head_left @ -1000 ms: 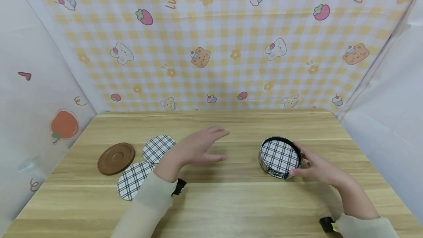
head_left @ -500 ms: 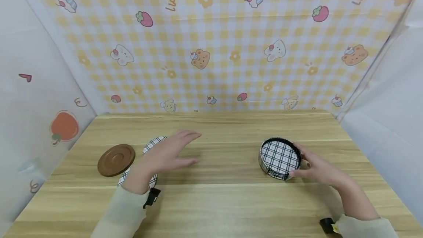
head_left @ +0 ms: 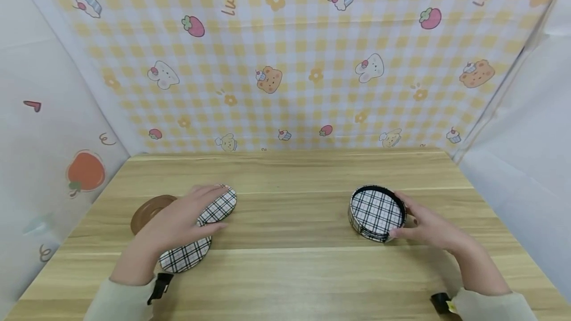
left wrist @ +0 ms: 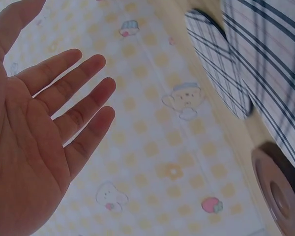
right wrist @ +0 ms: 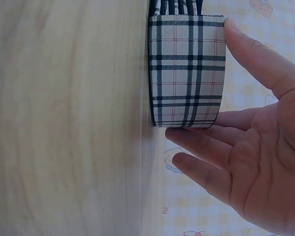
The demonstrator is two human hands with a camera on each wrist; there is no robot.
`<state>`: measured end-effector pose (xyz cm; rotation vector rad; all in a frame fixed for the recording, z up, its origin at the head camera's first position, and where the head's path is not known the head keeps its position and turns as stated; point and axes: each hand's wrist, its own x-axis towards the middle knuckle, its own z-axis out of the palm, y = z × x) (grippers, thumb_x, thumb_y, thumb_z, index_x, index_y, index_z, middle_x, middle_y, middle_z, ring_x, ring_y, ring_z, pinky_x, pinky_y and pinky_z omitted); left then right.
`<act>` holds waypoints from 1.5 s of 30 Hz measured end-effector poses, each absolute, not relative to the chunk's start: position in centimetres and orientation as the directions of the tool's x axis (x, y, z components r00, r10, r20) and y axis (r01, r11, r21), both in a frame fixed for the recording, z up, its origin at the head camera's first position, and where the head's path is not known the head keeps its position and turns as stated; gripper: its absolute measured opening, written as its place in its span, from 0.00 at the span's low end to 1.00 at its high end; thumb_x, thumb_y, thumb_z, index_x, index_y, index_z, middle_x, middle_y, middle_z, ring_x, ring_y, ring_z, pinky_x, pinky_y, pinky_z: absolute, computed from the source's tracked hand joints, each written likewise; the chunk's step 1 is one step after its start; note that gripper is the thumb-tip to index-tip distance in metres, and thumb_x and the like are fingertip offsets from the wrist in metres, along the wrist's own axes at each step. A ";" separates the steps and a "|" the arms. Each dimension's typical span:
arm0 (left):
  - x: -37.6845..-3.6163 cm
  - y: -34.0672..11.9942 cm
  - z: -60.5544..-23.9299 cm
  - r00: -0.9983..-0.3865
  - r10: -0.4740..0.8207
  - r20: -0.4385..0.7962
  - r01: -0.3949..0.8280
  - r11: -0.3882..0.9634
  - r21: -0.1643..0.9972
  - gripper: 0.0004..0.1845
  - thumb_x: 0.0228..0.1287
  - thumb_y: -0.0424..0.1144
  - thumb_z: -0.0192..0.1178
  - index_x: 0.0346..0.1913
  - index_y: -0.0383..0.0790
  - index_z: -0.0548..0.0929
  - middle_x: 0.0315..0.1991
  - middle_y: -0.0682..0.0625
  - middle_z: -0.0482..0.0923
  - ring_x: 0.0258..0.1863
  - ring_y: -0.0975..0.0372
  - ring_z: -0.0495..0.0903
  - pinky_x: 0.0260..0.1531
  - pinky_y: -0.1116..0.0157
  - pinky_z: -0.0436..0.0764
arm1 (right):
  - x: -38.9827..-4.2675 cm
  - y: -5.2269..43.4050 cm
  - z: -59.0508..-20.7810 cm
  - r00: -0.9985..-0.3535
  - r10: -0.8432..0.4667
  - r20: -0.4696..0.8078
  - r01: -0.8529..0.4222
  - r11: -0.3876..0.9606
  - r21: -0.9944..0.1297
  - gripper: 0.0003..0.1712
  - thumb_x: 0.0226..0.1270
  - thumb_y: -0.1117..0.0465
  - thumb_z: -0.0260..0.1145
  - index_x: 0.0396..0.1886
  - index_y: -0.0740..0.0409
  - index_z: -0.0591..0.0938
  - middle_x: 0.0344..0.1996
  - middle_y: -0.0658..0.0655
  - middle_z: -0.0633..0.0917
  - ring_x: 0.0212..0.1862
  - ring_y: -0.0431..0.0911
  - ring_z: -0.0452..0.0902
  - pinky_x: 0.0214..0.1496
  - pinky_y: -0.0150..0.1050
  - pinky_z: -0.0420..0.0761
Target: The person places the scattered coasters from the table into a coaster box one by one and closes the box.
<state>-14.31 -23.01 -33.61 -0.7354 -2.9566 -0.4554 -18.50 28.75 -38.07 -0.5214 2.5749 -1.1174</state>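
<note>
— Wood-grain worktop (head_left: 303,271), boxed in by a yellow gingham backdrop (head_left: 312,38) with bears and strawberries. Much done yet, going by the layout?

— Little, at a guess. Only two plaid coasters out on the left side: far coaster (head_left: 223,202) and near coaster (head_left: 185,257), overlapping a little, just beside a brown saucer (head_left: 142,212).

— And left to go?

— Most of it, by the look: a stack of coasters (head_left: 378,210) sitting inside the plaid holder (head_left: 354,224) on the right, well apart from the loose pair.

— Holder full?

— Filled close to the rim in the head view. Impossible to count the stack; only a few striped edges poking out of the holder wall (right wrist: 187,69) in the right wrist view. Nothing on the saucer where visible, though partly hidden.

— Left grip?

— Released. Left grip (head_left: 178,219) spread flat with straight fingers above both loose coasters, covering part of each and the saucer's edge. Cannot tell whether touching or hovering; only an open palm (left wrist: 29,147) in the left wrist view, with coasters and saucer (left wrist: 280,196) off to the side.

— Right grip?

— Grasping the holder: right grip (head_left: 428,227) with thumb on the near wall and fingers (right wrist: 206,147) round the far side, bracing it upright on the worktop.
</note>
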 end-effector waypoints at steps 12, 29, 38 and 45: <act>-12.5 -26.5 -34.5 -0.916 0.387 0.107 0.401 0.889 0.219 0.38 0.60 0.52 0.69 0.68 0.34 0.72 0.66 0.38 0.74 0.64 0.42 0.71 0.59 0.40 0.74 | -18.5 28.7 -38.0 -0.892 -0.436 -0.116 -0.208 0.625 -0.752 0.58 0.62 0.54 0.72 0.77 0.72 0.46 0.73 0.81 0.54 0.69 0.80 0.53 0.63 0.75 0.62; -11.6 -29.6 -37.2 -0.943 0.332 -0.006 0.319 0.908 0.271 0.46 0.51 0.61 0.72 0.68 0.36 0.72 0.65 0.36 0.73 0.64 0.37 0.69 0.52 0.35 0.74 | -18.5 28.6 -38.1 -0.889 -0.442 -0.119 -0.216 0.634 -0.743 0.57 0.62 0.57 0.72 0.77 0.74 0.46 0.71 0.83 0.54 0.68 0.82 0.54 0.62 0.75 0.62; -11.5 -29.5 -37.8 -0.958 0.277 -0.068 0.251 0.933 0.258 0.54 0.41 0.65 0.75 0.71 0.42 0.69 0.65 0.38 0.73 0.63 0.38 0.68 0.41 0.37 0.79 | -18.6 28.6 -38.1 -0.891 -0.439 -0.116 -0.218 0.638 -0.739 0.58 0.62 0.56 0.73 0.77 0.75 0.46 0.71 0.83 0.54 0.68 0.81 0.54 0.62 0.75 0.61; -10.7 -29.5 -38.2 -0.957 0.283 -0.062 0.263 0.938 0.225 0.58 0.33 0.66 0.78 0.70 0.40 0.70 0.65 0.40 0.74 0.64 0.38 0.67 0.44 0.33 0.77 | -18.5 28.8 -38.1 -0.895 -0.429 -0.126 -0.200 0.636 -0.745 0.59 0.62 0.53 0.73 0.77 0.74 0.46 0.72 0.82 0.54 0.69 0.80 0.53 0.64 0.74 0.60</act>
